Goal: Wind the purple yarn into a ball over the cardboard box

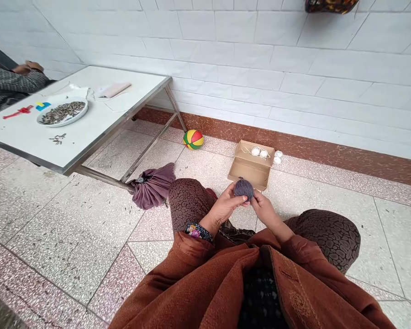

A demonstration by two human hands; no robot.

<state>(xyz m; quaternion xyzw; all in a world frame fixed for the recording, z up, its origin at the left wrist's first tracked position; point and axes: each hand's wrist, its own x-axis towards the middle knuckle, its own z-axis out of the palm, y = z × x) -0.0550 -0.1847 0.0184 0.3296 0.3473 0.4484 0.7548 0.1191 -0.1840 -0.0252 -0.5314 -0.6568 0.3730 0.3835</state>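
A dark grey-purple ball of yarn (244, 189) is between my two hands, above my lap. My left hand (228, 203) grips it from the left, the thumb lying across its lower front. On the other side my right hand (263, 208) presses its fingers against the yarn's right edge; some of those fingertips are hidden behind the ball. Just beyond stands an open cardboard box (248, 170) on the floor, with small balls of white yarn (256, 151) in its far part.
More white balls (277, 157) lie beside the box. To the left are a striped ball (193, 139), a purple cloth bundle (154, 185) and a metal-framed table (99, 130) bearing a plate of seeds (63, 113). Another person's sleeve (17, 82) shows at far left.
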